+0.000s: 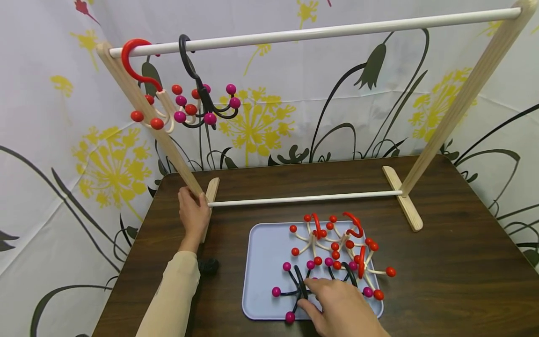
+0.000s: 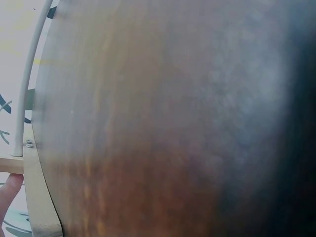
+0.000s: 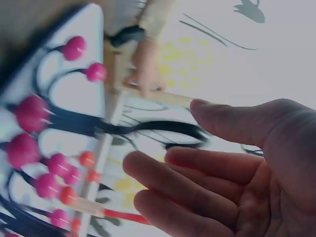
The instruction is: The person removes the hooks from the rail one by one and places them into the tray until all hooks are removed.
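Note:
My left hand [image 1: 195,215] grips the foot of the left wooden post [image 1: 174,152] of a hanging rack; in the left wrist view one fingertip [image 2: 11,190] presses against the wood. Over the tray, my right hand [image 1: 341,302] reaches to a black hook hanger [image 1: 300,281] with magenta ball tips. The right wrist view has its thumb [image 3: 232,121] and fingers spread around the black hook [image 3: 163,126], with space between. More black arms with magenta balls lie partly hidden behind this hand. Cream hangers [image 1: 313,241] with red hooks and red balls share the tray.
A pale blue tray [image 1: 257,267] lies on the dark wood table [image 1: 455,262]. On the rack's white top bar [image 1: 316,33] hang a red-hooked hanger [image 1: 141,70] and a black one [image 1: 202,89], both at the left. A small black object [image 1: 208,267] sits by the left forearm.

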A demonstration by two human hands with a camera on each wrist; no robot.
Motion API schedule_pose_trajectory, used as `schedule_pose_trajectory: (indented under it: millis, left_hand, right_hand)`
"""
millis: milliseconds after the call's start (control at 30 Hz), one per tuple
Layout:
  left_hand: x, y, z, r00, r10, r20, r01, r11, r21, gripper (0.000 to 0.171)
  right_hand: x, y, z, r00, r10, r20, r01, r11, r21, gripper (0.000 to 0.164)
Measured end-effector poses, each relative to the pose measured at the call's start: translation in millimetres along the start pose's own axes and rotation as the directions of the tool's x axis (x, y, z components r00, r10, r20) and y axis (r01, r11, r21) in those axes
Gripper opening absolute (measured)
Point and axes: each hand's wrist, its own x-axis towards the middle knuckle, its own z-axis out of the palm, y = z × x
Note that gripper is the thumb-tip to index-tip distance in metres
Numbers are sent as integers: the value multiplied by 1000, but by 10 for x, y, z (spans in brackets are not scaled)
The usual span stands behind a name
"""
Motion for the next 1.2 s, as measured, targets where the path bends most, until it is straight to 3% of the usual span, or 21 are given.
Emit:
schedule_pose_trajectory:
  millis: [100, 200, 267, 367, 433, 500, 700, 900, 1033, 1100, 1200]
  left_hand:
    - [0, -12, -4, 1000, 3, -2, -3, 1000, -1, 33]
    - [1, -23, -9, 1000, 0, -11, 0, 1000, 4, 32]
    - [-1, -25, -14, 1000, -3, -13, 3, 1000, 5, 32]
    - [1, -28, -10, 1000, 7, -9, -7, 1000, 9, 32]
    - [1, -30, -8, 1000, 14, -3, -14, 1000, 8, 32]
    - [-1, -36, -4, 1000, 18, 0, -18, 1000, 7, 32]
    - [-12, -49, -14, 1000, 11, 2, -11, 1000, 6, 31]
    - [8, -36, -24, 1000, 11, 3, -11, 1000, 1, 32]
    - [18, -28, -21, 1000, 11, 7, -11, 1000, -1, 32]
    - [23, -28, -16, 1000, 16, 11, -16, 1000, -3, 32]
    - [23, -35, -3, 1000, 29, 11, -29, 1000, -3, 31]
  right_hand:
    - [-49, -55, -174, 999, -30, -40, 27, 998, -56, 42]
    - [-77, -111, -369, 979, -125, -160, 104, 985, -135, 36]
    - [-64, -149, -501, 945, -209, -252, 175, 973, -150, 29]
    - [33, -214, -699, 871, -333, -362, 313, 943, -115, 25]
    - [155, -263, -828, 823, -397, -405, 401, 913, -81, 26]
    - [309, -326, -948, 795, -434, -423, 476, 880, -9, 27]
    - [875, -581, -1190, 802, -453, -390, 581, 743, 332, 36]
    - [1406, -888, -1350, 773, -465, -431, 627, 664, 407, 58]
    - [1648, -1079, -1429, 752, -473, -459, 647, 665, 373, 63]
    - [1747, -1154, -1450, 754, -471, -458, 641, 680, 356, 64]
    - [1878, -1222, -1461, 778, -448, -441, 607, 717, 343, 69]
